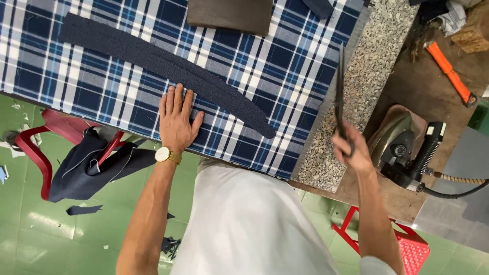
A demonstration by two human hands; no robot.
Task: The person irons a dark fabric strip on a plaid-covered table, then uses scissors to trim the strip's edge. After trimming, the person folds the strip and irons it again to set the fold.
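Note:
My left hand (177, 120) lies flat, fingers apart, on blue and white plaid cloth (265, 66) at the table's near edge, its fingertips touching a long curved strip of dark navy fabric (168, 66). My right hand (350, 147) is blurred and grips the handles of large dark scissors (340, 91), blades pointing away from me over the speckled granite slab (356, 86). A gold wristwatch with a white face (166, 155) is on my left wrist.
A clothes iron (405, 145) with a coiled cord rests on the brown table at right. An orange tool (451, 73) lies beyond it. A dark wooden block (229, 15) sits at the top. A red stool (48, 147) holds dark fabric; another red stool (407, 247) stands lower right.

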